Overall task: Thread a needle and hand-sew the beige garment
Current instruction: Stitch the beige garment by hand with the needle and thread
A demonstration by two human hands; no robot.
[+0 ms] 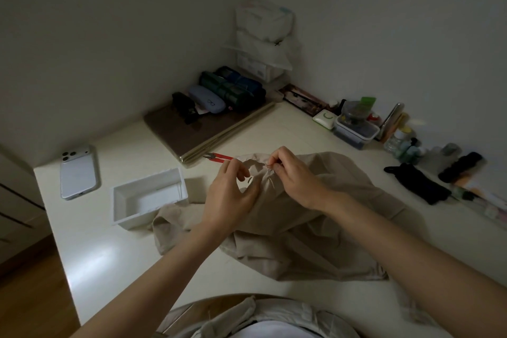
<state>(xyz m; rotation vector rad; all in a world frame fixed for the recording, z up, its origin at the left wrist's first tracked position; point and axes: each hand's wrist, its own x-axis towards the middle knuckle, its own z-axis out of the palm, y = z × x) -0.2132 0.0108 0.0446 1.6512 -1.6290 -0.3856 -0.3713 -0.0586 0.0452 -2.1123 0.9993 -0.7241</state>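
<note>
Garment [315, 228]: soft beige woven cloth, crumpled in loose folds, spread over the near middle of the surface; one end hangs off the near edge toward the person's lap.
Surface [109, 255]: smooth white top with a dull sheen, set into a room corner.
Left hand [233, 195]: fingers and thumb curled, gripping a bunched ridge of the garment at its far edge.
Right hand [296, 175]: narrow pinch of thumb and forefinger on the needle, just beside the left hand's fingers.
Needle [267, 165]: thin metal sliver, tip at the gathered cloth; any thread is too fine to make out.
Snips [220, 157]: red handles, dark blades, lying flat just behind the left hand.
Box [149, 197]: white rectangular open tray with stiff walls, touching the garment's left end.
Phone [78, 173]: pale slab with rounded corners, lying camera side up, well left of the box.
</note>
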